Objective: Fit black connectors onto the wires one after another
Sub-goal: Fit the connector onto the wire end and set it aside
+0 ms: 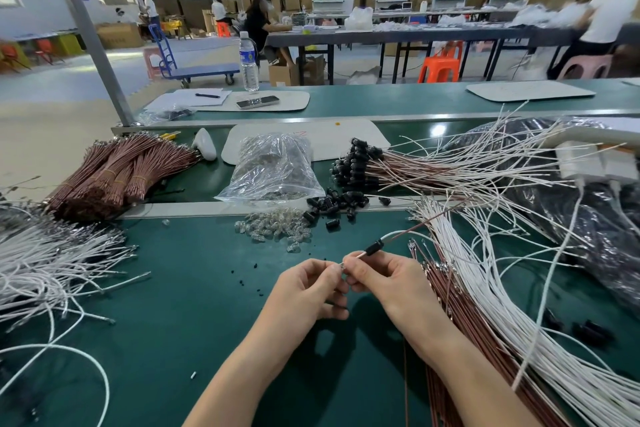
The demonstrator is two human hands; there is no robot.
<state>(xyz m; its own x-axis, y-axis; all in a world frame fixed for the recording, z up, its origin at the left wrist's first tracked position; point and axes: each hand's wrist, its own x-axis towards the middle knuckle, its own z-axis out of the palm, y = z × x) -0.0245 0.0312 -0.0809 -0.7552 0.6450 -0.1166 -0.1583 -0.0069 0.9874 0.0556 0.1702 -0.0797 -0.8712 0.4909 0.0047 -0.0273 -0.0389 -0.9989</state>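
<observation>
My left hand (308, 291) and my right hand (384, 282) meet over the green bench, fingertips together. Between them they pinch the metal-tipped ends of a white wire (394, 234) and a brown wire (426, 224). A black connector (374, 247) sits threaded on these two wires just beyond my right fingertips. Loose black connectors (332, 206) lie in a small pile farther back. Finished wires with black connectors (356, 166) are heaped behind that pile.
Loose white wires (52, 263) spread at the left, white and brown wires (485, 288) at the right. Bundled brown wires (114, 173) lie back left. A clear bag (273, 166) and small clear bulbs (273, 227) sit mid-bench. A black plastic bag (588, 218) fills the right.
</observation>
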